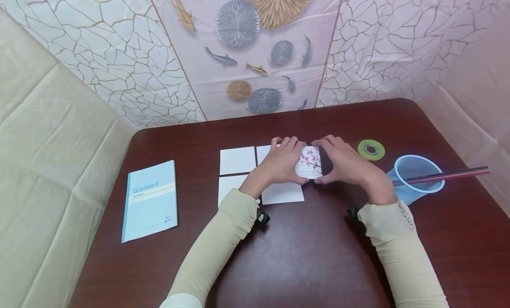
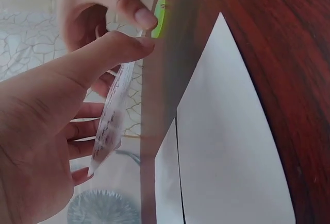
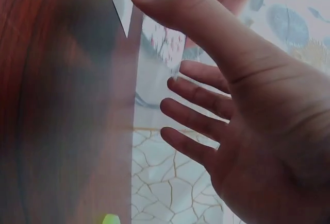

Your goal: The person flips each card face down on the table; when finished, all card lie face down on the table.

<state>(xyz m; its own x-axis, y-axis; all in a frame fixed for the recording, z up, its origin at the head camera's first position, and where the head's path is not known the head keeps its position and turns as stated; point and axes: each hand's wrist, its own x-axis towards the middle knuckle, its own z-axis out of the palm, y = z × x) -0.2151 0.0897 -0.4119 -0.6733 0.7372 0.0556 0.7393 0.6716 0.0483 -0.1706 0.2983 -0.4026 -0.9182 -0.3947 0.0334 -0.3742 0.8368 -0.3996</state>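
A small square card [image 1: 309,162] printed with pink blossom on a dark branch is held between both hands. My left hand [image 1: 283,163] grips its left side, thumb at the near edge and fingers at the far edge. Around its right side my right hand [image 1: 348,164] forms a C, with the thumb at the near corner and fingertips at the far corner. Seen from the left wrist, the card [image 2: 111,121] is nearly edge-on, raised off the table. Several white sheets [image 1: 237,160] lie in a grid under and beside the left hand, which partly hides them.
At the left lies a light blue notebook [image 1: 153,202]. A green roll of tape [image 1: 363,149] lies beyond the right hand. A light blue mesh pen holder [image 1: 410,194] leans at the right, with pencils [image 1: 464,172] sticking out of it. Patterned cloth [image 1: 263,55] hangs behind the table.
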